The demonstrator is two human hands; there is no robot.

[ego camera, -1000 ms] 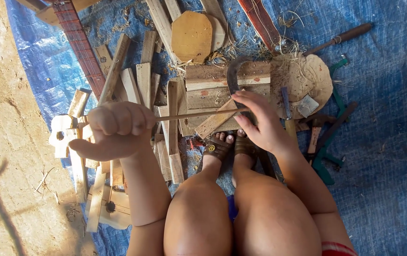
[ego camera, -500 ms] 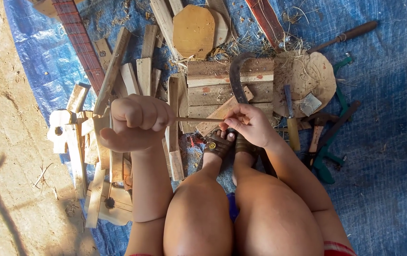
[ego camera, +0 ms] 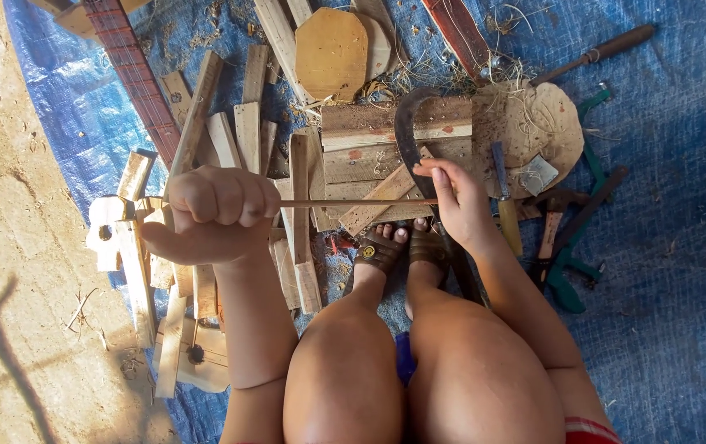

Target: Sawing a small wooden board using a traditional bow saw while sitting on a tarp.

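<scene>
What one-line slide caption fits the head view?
Seated over a blue tarp, left hand fists a thin stick while right hand pinches it against a curved blade.

Left hand [ego camera: 219, 212] and right hand [ego camera: 457, 200] grip a thin stick [ego camera: 353, 202] above wood scraps [ego camera: 242, 131].

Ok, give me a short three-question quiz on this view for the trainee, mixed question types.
1. True or false: the left hand is closed in a fist around one end of the thin stick.
2. Multiple choice: the right hand pinches the stick beside which thing? A) the curved blade B) a glass jar C) a coil of rope
3. Fill in: everything lies on a blue ____.

Key:
1. True.
2. A; the blade curves over the stacked wood blocks, just above the sandalled feet.
3. Tarp.
</scene>
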